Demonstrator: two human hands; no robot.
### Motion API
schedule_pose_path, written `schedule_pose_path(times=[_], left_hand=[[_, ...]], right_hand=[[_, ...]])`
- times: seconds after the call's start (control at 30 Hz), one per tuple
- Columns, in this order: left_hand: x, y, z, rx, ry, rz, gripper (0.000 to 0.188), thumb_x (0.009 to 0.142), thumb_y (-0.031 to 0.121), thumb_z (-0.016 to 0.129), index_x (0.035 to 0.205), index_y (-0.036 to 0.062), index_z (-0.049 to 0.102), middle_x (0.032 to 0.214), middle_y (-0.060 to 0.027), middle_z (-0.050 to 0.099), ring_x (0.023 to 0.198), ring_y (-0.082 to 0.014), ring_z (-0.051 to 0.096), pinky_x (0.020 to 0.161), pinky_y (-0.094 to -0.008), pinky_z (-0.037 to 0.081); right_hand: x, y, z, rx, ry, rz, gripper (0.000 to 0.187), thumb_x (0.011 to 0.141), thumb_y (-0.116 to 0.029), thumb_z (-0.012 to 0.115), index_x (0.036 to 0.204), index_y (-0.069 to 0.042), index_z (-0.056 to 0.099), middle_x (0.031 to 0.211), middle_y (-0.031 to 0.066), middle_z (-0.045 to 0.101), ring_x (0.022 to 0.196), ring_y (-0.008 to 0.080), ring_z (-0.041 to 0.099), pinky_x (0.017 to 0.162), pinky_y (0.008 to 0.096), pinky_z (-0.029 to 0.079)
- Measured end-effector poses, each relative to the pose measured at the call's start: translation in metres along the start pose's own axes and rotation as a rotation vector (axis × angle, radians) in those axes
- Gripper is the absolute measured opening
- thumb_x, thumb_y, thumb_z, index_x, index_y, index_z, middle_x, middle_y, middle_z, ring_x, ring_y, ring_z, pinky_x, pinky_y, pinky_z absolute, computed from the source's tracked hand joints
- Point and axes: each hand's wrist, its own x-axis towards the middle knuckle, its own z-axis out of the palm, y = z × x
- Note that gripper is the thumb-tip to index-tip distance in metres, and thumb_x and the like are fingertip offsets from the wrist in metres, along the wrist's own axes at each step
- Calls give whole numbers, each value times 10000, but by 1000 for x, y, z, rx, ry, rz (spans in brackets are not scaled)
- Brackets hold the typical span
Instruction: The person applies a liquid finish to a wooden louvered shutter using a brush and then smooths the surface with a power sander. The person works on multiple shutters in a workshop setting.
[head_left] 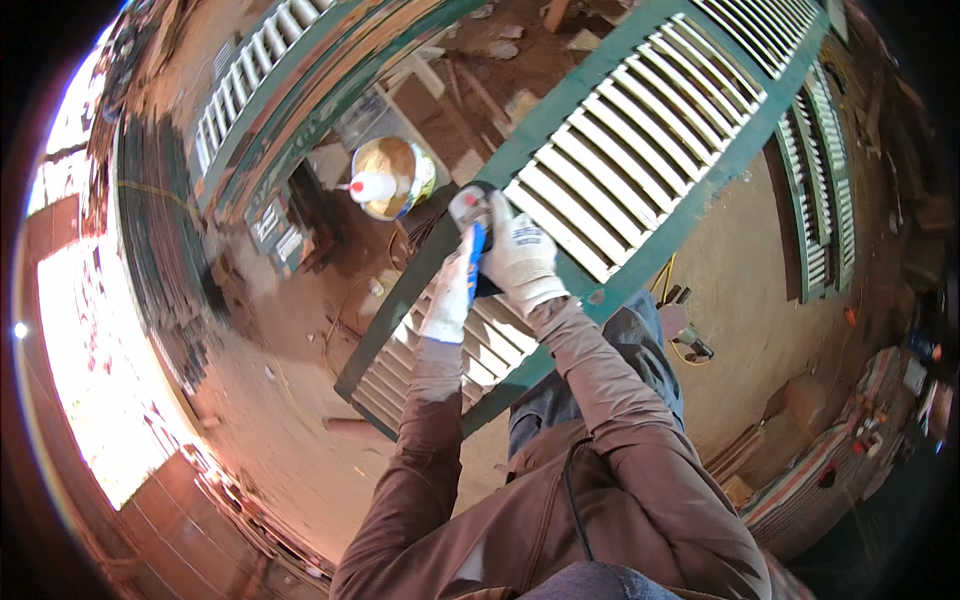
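A green louvred shutter [690,205] with pale slats stretches diagonally from the lower left to the upper right in front of me. My right hand [522,262], in a white glove, is wrapped over a rounded grey and black hand tool [470,206] at the shutter's middle rail. Close against it on the left is my left hand [452,300], also gloved in white. A blue strip with orange shows along the inner side of that hand. The left fingers are largely hidden, and the tool's exact kind cannot be made out.
Beyond the shutter stands an open bucket [425,180] with a white red-tipped bottle [372,187] in it. More shutters [815,190] lean at the right. A power tool [688,335] with a yellow cord lies on the floor. Stacked boards [155,220] stand left.
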Motion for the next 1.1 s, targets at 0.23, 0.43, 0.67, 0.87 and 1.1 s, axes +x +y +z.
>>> schedule_pose_path(times=[0.23,0.43,0.67,0.87,1.1], left_hand=[[-13,16,18,-59,-136,263,613,1065,498,530,1428,7,594,1361,-37,644,1192,-100,579,1085,-279,428],[16,-34,27,655,363,1132,488,1039,121,513,1506,263,517,1002,-178,696,848,-265,679,847,-393,562],[-64,7,56,101,195,150,675,919,686,617,970,32,773,780,-153,691,755,-251,677,720,-400,524],[-117,-52,95,508,20,478,373,1063,359,577,1267,72,699,1113,-144,723,917,-194,693,801,-361,557],[-140,-98,182,-502,-369,-98,385,1072,299,589,1308,6,673,1075,35,669,818,-41,576,657,-230,467]], right_hand=[[18,13,24,-7,241,-279,661,924,-355,646,1476,-34,473,1115,278,704,979,439,709,824,526,555],[24,8,13,-77,93,-332,755,878,-412,726,1479,-50,447,1100,289,718,994,455,711,823,514,555],[-22,16,-14,-112,68,-328,792,883,-336,748,1524,-41,389,1256,307,657,1099,457,682,883,499,548],[-92,55,-44,-104,41,-320,855,817,-299,827,1517,-37,411,1241,288,668,1071,437,700,879,495,560],[-143,125,-109,-190,-60,-185,926,719,-272,851,1521,-88,425,1304,249,640,1184,426,638,990,486,524]])
